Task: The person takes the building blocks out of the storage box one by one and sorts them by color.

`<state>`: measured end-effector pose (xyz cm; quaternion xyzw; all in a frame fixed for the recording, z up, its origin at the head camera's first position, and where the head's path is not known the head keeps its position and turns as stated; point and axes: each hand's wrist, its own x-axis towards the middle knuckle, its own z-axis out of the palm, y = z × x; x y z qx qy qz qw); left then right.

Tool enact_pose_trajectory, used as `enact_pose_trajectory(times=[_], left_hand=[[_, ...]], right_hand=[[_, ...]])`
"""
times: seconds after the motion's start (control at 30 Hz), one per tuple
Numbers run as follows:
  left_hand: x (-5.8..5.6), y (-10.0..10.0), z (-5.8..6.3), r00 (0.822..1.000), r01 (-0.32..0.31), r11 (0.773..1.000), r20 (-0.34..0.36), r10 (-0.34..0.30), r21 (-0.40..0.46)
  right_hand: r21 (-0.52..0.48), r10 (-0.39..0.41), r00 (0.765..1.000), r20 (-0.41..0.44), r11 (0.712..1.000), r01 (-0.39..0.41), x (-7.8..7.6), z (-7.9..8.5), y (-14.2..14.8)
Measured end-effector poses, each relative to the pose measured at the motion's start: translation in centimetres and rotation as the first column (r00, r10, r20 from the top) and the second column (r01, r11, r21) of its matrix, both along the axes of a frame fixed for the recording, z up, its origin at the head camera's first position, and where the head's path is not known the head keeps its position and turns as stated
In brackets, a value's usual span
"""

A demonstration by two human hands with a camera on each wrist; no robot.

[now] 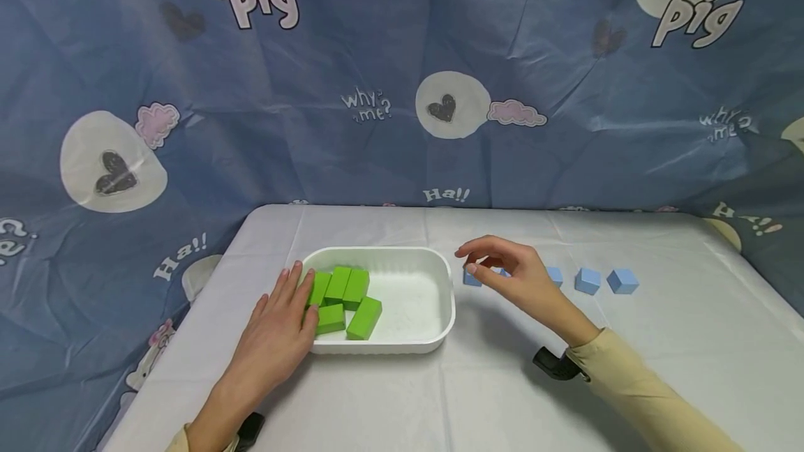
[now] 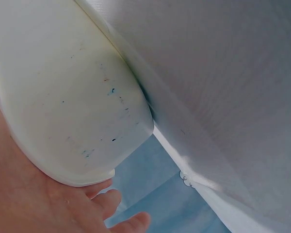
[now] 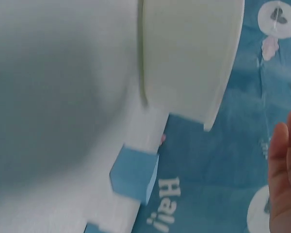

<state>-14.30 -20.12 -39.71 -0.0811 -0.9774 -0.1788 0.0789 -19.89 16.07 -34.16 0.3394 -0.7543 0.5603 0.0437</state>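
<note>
A white tray (image 1: 417,316) holds several green blocks (image 1: 363,319), bunched at its left end. My left hand (image 1: 276,333) rests against the tray's left end with its fingers straight. In the left wrist view the tray's outer wall (image 2: 72,97) touches that hand (image 2: 43,194). Just right of the tray, my right hand (image 1: 518,277) hovers over the row of blue cubes, fingers slightly bent and nothing seen between them. The leftmost blue cube (image 1: 472,279) lies beneath its fingertips. From the right wrist, a blue cube (image 3: 134,174) shows on the cloth, apart from that hand (image 3: 286,179).
More blue cubes sit to the right, among them one blue cube (image 1: 587,282) and the row's end cube (image 1: 623,282). A white cloth (image 1: 402,403) covers the table. Behind it hangs a blue printed curtain (image 1: 377,152).
</note>
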Motion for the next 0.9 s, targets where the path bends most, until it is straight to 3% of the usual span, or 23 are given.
enact_pose_trajectory(times=[0.17, 0.4, 0.63, 0.9], left_hand=[[0.0, 0.1, 0.1, 1.0, -0.002, 1.0, -0.003, 0.002, -0.002], [0.0, 0.2, 0.2, 1.0, 0.004, 1.0, -0.003, -0.004, 0.006], [0.0, 0.2, 0.3, 1.0, 0.002, 1.0, -0.014, -0.002, 0.004], [0.0, 0.3, 0.4, 1.0, 0.0, 1.0, -0.008, 0.001, 0.01]], right_hand=[[0.045, 0.08, 0.997, 0.005, 0.996, -0.081, -0.3, -0.6, -1.7], [0.134, 0.215, 0.976, 0.015, 0.967, -0.215, -2.1, -2.9, -3.3], [0.235, 0.315, 0.946, 0.074, 0.917, -0.323, -3.0, -3.1, -5.3], [0.297, 0.439, 0.886, 0.147, 0.835, -0.463, -3.9, -3.2, -8.5]])
